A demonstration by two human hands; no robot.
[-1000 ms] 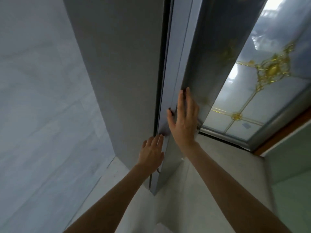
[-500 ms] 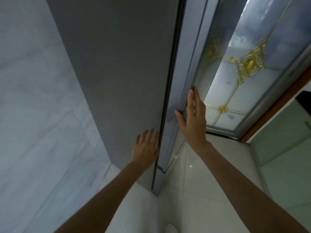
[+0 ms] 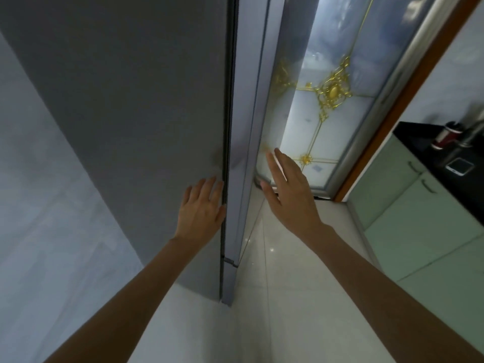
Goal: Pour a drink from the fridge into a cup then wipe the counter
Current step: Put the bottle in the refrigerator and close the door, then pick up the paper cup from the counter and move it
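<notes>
A tall grey fridge (image 3: 131,113) fills the left and centre of the view, seen from its side. Its door (image 3: 251,100) lies nearly flat against the body, with a dark seam between them. My left hand (image 3: 203,208) rests flat on the fridge's side panel beside the seam, fingers apart. My right hand (image 3: 289,189) hovers open just right of the door's edge, fingers straight, holding nothing. A black counter (image 3: 445,163) shows at the far right. No drink or cup is clearly visible.
A frosted glass door (image 3: 330,113) with gold ornament stands behind the fridge, framed in brown wood. Pale green cabinets (image 3: 408,205) sit under the counter, which carries a phone (image 3: 459,166) and a red-banded container (image 3: 444,136). White tiled floor (image 3: 288,297) lies below; a pale wall (image 3: 39,205) is left.
The fridge door has swung in against the body. My right hand has come off the door's edge and my left has slid onto the side panel. The view turned right, showing the counter.
</notes>
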